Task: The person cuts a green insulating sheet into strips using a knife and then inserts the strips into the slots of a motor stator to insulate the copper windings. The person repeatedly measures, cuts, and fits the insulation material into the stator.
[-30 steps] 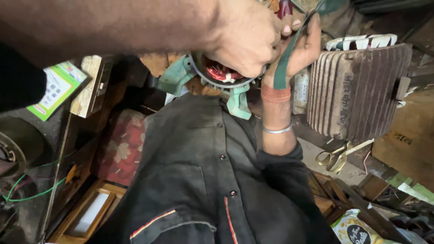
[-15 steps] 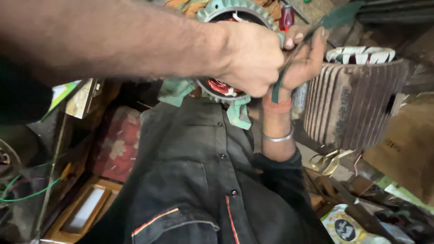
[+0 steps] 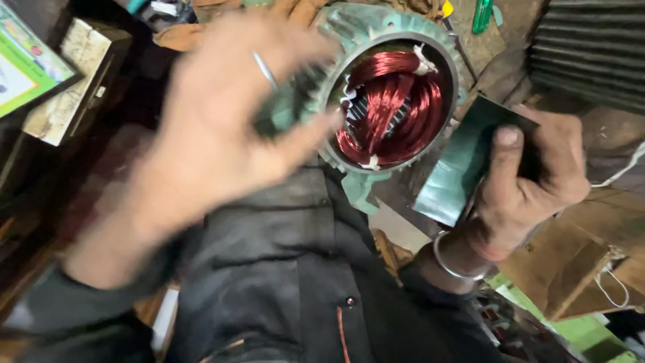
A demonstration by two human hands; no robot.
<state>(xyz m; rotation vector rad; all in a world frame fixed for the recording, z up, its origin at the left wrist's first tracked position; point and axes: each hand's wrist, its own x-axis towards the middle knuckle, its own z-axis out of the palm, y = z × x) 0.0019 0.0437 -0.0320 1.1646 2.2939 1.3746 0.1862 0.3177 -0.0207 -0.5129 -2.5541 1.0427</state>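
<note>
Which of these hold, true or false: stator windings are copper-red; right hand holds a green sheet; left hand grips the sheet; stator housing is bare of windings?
1. The windings in the motor stator are copper-red. True.
2. The right hand holds a green sheet. True.
3. The left hand grips the sheet. False: it is blurred, open, beside the stator.
4. The stator is bare. False: coils fill it.
</note>
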